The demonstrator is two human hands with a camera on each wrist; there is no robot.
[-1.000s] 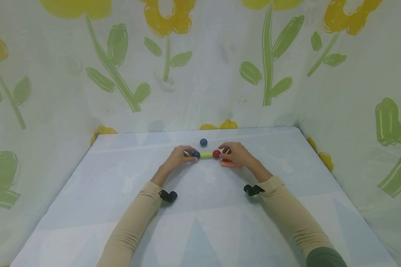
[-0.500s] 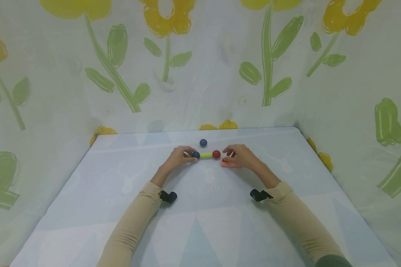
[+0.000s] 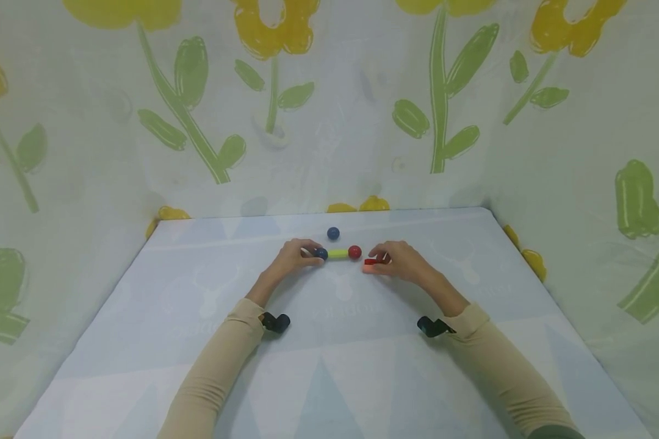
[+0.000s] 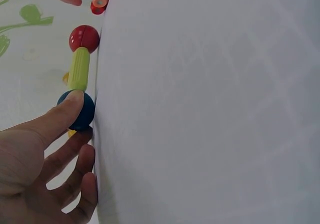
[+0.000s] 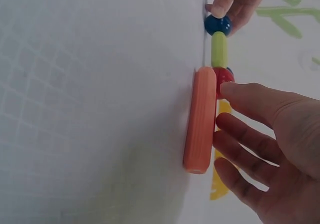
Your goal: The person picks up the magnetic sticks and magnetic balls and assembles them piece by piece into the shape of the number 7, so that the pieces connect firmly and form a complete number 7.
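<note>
Currently, find the blue ball (image 3: 321,253), yellow-green rod (image 3: 337,253) and red ball (image 3: 354,252) joined end to end, left to right, in a straight row on the worktop (image 3: 318,329), roughly parallel to its far edge. Observe the left grip (image 3: 292,256) pinching the blue ball between thumb and index finger. Note the right grip (image 3: 403,259) loosely bent, thumb apart from the fingers and with nothing evidently held, close beside the salmon rod (image 5: 201,121) and the red rod (image 3: 370,262); contact with either, not possible to tell. Locate both rods side by side, just right of the red ball and nearer the person. Locate the second blue ball (image 3: 333,233) beyond the row, apart from it.

By judgement, treat all pieces as light, stiff and hard to break. Regard the glossy balls as slippery and prone to roll; pinch across the widest part. Rely on the lengthwise ribs for firmer hold on the rods; grasp at mid-length. Presume magnetic joints, weak in bending; avoid sideways load.
</note>
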